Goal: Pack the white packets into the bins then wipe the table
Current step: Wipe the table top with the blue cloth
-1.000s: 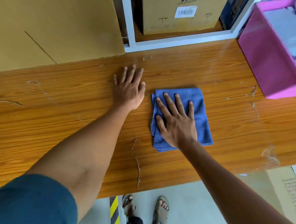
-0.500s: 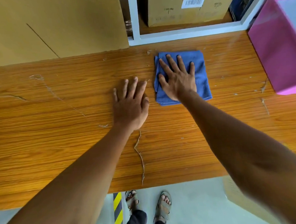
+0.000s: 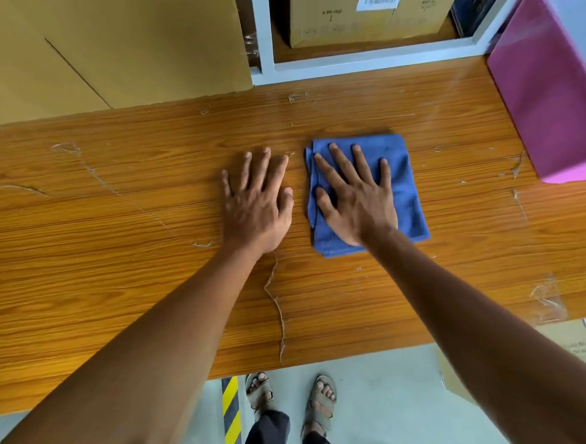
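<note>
Two hands: both lay flat on the counter [image 3: 115, 253] with straight fingers, holding nothing by a curl
Right hand [image 3: 355, 197]: it pressed its spread palm on the blue cloth [image 3: 402, 180], which was on the middle of the counter, well apart from the pink bin [image 3: 548, 103]
Left hand [image 3: 258, 203]: it rested just beside the cloth, on the bare wood, probably as a support
Cloth, handling: it looked soft, light and folded in several layers; I judged it would slide easily under a flat palm, but the loose left edge could bunch, so pressing on the middle seemed best
Counter surface: it was scratched, with peeling strips of film that could catch the cloth
Packets: none was clearly seen; the pale content in the bin was blurred and cut off by the frame
Hidden parts: the bin's far side and the counter's left and right ends were out of view
</note>
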The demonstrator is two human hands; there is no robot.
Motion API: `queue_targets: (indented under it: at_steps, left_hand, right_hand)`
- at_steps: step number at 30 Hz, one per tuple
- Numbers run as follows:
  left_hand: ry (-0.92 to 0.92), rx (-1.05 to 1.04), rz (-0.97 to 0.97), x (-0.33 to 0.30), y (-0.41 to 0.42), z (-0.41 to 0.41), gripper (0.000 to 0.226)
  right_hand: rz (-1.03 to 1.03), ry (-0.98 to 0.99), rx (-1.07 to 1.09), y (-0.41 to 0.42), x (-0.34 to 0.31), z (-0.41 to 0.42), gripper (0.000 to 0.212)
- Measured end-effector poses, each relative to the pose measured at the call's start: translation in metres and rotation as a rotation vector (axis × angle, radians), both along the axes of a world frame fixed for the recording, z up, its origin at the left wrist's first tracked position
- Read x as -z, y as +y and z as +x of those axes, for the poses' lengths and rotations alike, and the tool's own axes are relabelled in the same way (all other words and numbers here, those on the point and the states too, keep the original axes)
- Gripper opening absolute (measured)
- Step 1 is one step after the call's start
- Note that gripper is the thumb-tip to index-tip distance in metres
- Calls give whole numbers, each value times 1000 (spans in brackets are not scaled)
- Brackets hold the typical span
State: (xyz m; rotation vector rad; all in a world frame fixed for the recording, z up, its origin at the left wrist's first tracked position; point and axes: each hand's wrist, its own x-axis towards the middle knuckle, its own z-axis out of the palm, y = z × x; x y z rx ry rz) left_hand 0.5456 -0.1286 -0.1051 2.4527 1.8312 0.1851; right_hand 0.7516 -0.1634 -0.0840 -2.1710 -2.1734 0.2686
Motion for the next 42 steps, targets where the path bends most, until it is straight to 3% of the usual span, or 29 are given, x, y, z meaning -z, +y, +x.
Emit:
queue_targets:
  at_steps: [6, 12, 15, 25, 28, 36, 42]
  left_hand:
    - [9, -10, -8, 1, 2, -1, 60]
    - [8, -13, 7, -1, 3, 0, 61]
    - [-5, -19, 4, 0, 0, 2, 61]
    - [-18, -38, 13, 4, 3, 3, 59]
    - [-23, -25, 1, 2, 5, -1, 59]
    - [-13, -104, -69, -11, -10, 5, 61]
    - [-15, -129, -62, -6, -81, 8, 63]
  right_hand:
    - [-16, -19, 34, 75, 0, 5, 68]
    - [25, -9, -10, -33, 5, -2, 66]
    - [7, -8, 7, -42, 4, -1, 66]
    - [-11, -33, 34, 87, 4, 13, 66]
    - [7, -9, 10, 49, 6, 7, 64]
    - [16, -26, -27, -141, 5, -13, 61]
    - [-12, -34, -20, -155, 0, -10, 63]
